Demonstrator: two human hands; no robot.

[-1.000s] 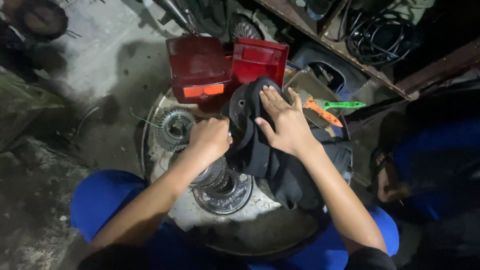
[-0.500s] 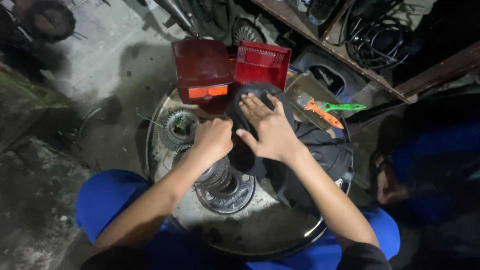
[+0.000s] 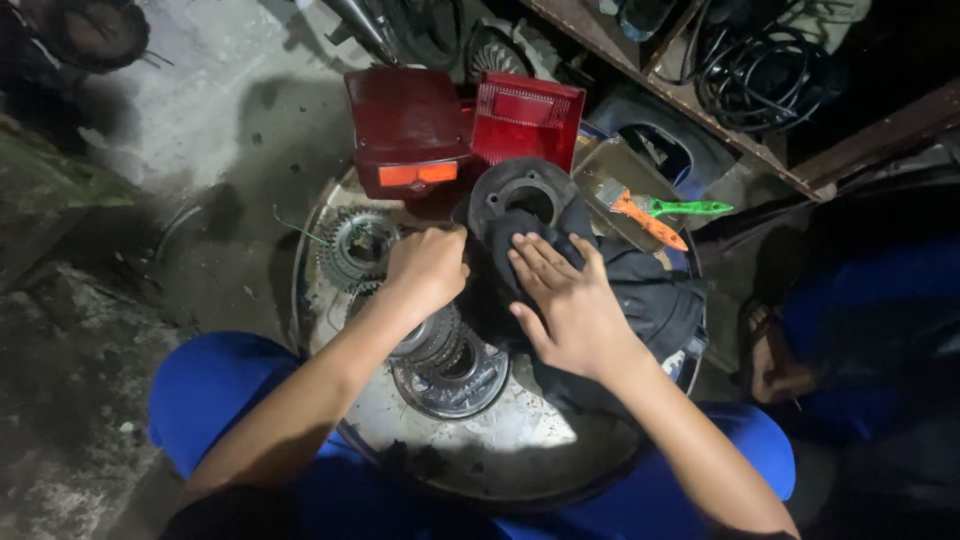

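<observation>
My left hand (image 3: 428, 266) is closed around the edge of a black round part (image 3: 527, 205) with a hole in it, held upright over a metal tray (image 3: 500, 450). My right hand (image 3: 566, 303) lies flat with its fingers spread on a dark cloth (image 3: 650, 300), pressed against the face of that part. Under my left wrist sits a stack of toothed gears (image 3: 432, 340) on a round metal plate (image 3: 468, 375). Another gear (image 3: 358, 245) lies at the tray's left.
Two red tail-lamp covers (image 3: 405, 130) (image 3: 527, 118) stand behind the tray. An orange-handled brush (image 3: 645, 220) and a green-handled tool (image 3: 690, 208) lie at the right. Black cables (image 3: 760, 70) hang on a shelf at top right. Another person's foot (image 3: 768, 355) is at the right.
My right hand has slid down and toward me across the cloth, uncovering the part's upper face and hole. My left hand stays closed at the part's left edge.
</observation>
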